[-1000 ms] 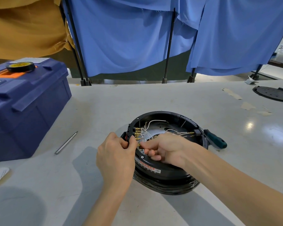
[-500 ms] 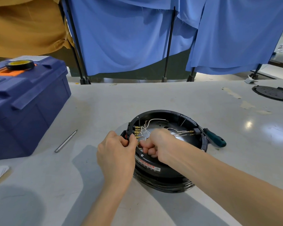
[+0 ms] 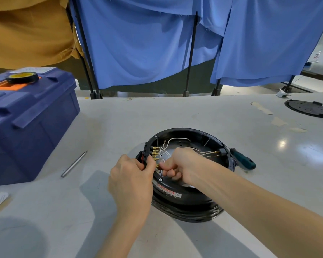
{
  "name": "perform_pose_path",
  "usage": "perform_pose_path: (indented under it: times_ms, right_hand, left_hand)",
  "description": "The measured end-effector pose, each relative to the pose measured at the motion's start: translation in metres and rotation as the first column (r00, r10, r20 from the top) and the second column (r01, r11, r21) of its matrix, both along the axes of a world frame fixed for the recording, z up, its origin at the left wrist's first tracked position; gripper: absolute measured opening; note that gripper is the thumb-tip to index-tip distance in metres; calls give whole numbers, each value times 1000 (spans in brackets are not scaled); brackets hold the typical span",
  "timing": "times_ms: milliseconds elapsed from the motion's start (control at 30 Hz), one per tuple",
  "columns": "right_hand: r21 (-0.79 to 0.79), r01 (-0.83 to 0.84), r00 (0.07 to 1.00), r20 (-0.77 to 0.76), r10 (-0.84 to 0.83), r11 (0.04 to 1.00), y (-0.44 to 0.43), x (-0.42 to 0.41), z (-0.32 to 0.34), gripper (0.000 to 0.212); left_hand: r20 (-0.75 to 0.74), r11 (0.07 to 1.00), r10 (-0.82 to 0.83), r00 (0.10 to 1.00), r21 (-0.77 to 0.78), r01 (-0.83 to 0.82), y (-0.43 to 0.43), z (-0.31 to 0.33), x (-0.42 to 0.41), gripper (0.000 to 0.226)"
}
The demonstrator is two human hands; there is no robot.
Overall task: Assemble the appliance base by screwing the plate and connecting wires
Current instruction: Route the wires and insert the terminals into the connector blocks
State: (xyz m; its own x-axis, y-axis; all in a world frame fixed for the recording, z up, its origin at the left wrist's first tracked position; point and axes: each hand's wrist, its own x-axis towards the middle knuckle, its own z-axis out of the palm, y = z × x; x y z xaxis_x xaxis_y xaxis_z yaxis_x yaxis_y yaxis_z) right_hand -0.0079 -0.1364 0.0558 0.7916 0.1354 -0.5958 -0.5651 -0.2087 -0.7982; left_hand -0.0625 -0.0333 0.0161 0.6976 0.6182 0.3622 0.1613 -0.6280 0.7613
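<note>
A round black appliance base (image 3: 198, 200) lies upside down on the table, its inside open to me. White wires (image 3: 166, 146) with brass terminals (image 3: 155, 152) run along its left inner rim. My left hand (image 3: 132, 175) grips the black connector block on the base's left rim. My right hand (image 3: 177, 164) reaches inside the base and pinches a wire terminal beside that block. A round black plate (image 3: 306, 108) lies far off at the table's right edge.
A green-handled screwdriver (image 3: 242, 161) lies against the base's right side. A metal rod (image 3: 74, 163) rests on the table to the left. A blue toolbox (image 3: 26, 127) with a tape roll (image 3: 22, 77) on top stands at the left. Blue cloth screens (image 3: 157, 43) hang behind.
My right hand has shifted slightly left inside the base, closer to the connector block, and closed tighter on the terminal. My left hand stays on the rim.
</note>
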Motion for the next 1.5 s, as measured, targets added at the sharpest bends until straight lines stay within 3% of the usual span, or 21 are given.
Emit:
perform_pose_path:
  times_ms: [300,433,567,733,800,867,933,1000,1067,1167,1267,1500]
  right_hand:
    - [-1,165,981,106,-164,986,18,-2,-3,21]
    - [-132,100,988,134,-82,986,22,-2,-1,16]
    - [-85,64,994,88,-57,994,15,-4,2,20]
    - [-15,-84,996,-8,84,996,-2,-3,10,26]
    - [-94,-86,991,98,95,992,-11,-1,12,33]
    - [-179,1,949,311,55,984,-23,2,13,36]
    - [-314,143,822,566,64,939,-39,11,13,37]
    - [-488,321,674,719,166,812,-59,23,12,35]
    - [-569,383,635,734,240,728,-74,32,10,25]
    - [-576,281,667,692,276,767,-79,38,8,24]
    - [-537,288,669,705,234,793,-74,42,7,28]
    - [-396,235,679,720,142,888,-64,52,1,27]
  left_hand:
    - [11,1000,-17,1000,25,17,-4,-1,0,43]
    - [8,1000,-25,1000,13,25,-4,-1,-1,45]
    - [18,999,-53,998,5,53,2,-4,0,46]
    - [51,999,-46,998,7,45,9,-2,2,64]
    - [53,999,-42,998,8,42,13,-3,5,64]
    - [46,1000,-16,999,-9,16,16,-4,8,59]
    - [44,1000,30,999,-3,-30,18,-2,13,48]
    - [45,999,27,999,28,-28,19,2,18,35]
    - [46,996,-85,995,7,85,18,7,28,25]
    - [-51,947,-319,946,-61,316,17,14,46,36]
    - [-139,891,-448,883,-153,428,20,16,63,47]
    - [-246,912,-398,884,2,411,43,16,74,27]
